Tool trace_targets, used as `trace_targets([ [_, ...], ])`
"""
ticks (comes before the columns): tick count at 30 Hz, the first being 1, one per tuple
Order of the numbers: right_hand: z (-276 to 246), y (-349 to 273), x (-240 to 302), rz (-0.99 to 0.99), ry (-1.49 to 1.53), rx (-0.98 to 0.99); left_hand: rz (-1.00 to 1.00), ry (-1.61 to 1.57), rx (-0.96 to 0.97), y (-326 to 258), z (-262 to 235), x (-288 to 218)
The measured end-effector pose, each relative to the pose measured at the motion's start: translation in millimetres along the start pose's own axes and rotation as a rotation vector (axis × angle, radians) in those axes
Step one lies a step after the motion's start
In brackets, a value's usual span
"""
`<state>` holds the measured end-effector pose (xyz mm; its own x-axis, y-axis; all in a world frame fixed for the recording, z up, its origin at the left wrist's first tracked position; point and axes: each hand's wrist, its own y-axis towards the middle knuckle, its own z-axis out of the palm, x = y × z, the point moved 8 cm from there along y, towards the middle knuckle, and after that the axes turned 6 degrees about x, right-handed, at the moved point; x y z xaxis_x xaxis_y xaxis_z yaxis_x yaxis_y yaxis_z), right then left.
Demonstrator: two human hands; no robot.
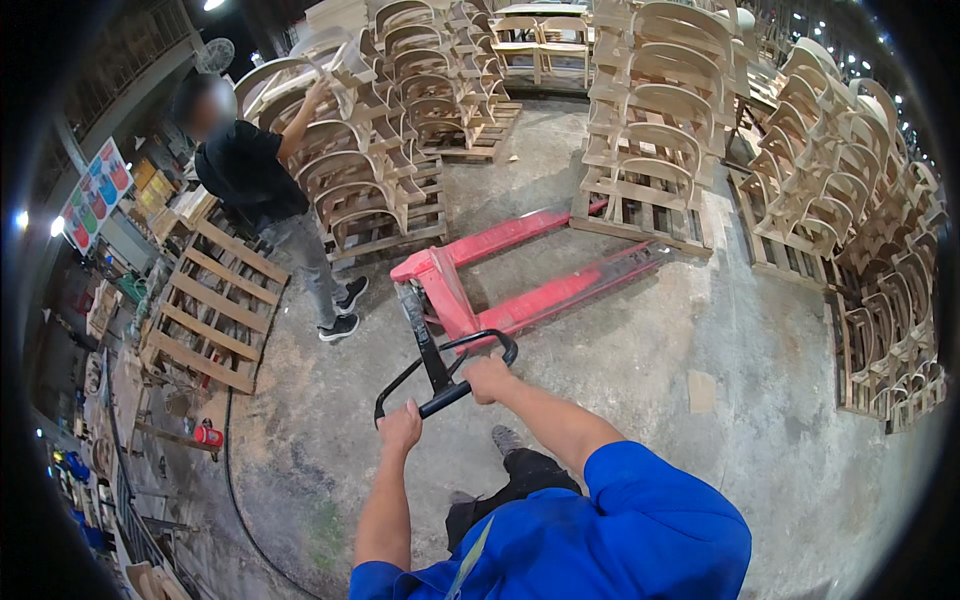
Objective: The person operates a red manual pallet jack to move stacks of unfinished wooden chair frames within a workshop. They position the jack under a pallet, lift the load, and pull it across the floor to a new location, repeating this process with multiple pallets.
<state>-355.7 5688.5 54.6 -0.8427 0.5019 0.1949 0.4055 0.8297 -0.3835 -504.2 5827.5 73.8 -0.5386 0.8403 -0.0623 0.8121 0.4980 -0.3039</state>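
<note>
A red pallet jack [452, 290] stands on the concrete floor in front of me, its two forks pointing away to the right. Its black loop handle [445, 400] is tilted toward me. My left hand [401, 426] is closed round the left end of the handle's near bar. Further right on the same bar, my right hand [488, 379] is wrapped round it. The far fork's tip reaches the edge of a wooden pallet [640, 232] loaded with a tall stack of curved wooden chair frames [665, 110]. The near fork's tip lies just beside that pallet's front.
At left, a person [255, 170] in dark clothes reaches to a stack of chair frames [350, 170]. A bare pallet [215, 305] leans near them. More stacked frames [810, 150] line the right. A black hose [229, 470] runs along the floor at left.
</note>
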Motion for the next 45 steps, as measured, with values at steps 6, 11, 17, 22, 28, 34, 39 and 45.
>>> trace_targets([
  [6, 37.7, -63.8, 6.2, -0.05, 0.039, -0.023, -0.006, 0.068, 0.028, -65.0, 28.3, -30.9],
  [11, 65.8, -110.0, -2.5, -0.075, -0.025, -0.036, -0.047, 0.014, -0.006, -107.1, 52.8, -61.4],
  [17, 88.8, -153.6, -12.2, -0.075, -0.026, -0.09, -0.073, -0.039, -0.028, -151.2, 75.3, -85.8],
  [22, 117.0, -205.8, -11.9, -0.068, -0.01, -0.152, -0.123, -0.111, -0.034, -202.4, 104.1, -110.0],
  [28, 147.1, -271.6, -30.0, -0.106, -0.029, -0.097, -0.113, -0.047, -0.024, -263.0, 123.1, -165.1],
  [34, 163.7, -349.6, -70.2, -0.166, -0.03, -0.054, -0.197, -0.141, -0.026, -323.8, 140.1, -241.7],
  [39, 187.8, -426.2, -121.2, -0.259, -0.05, 0.011, -0.252, -0.173, -0.089, -377.2, 160.0, -331.3],
  [45, 201.9, -510.3, -194.9, -0.357, -0.086, 0.07, -0.321, -0.198, -0.085, -432.9, 183.0, -443.3],
])
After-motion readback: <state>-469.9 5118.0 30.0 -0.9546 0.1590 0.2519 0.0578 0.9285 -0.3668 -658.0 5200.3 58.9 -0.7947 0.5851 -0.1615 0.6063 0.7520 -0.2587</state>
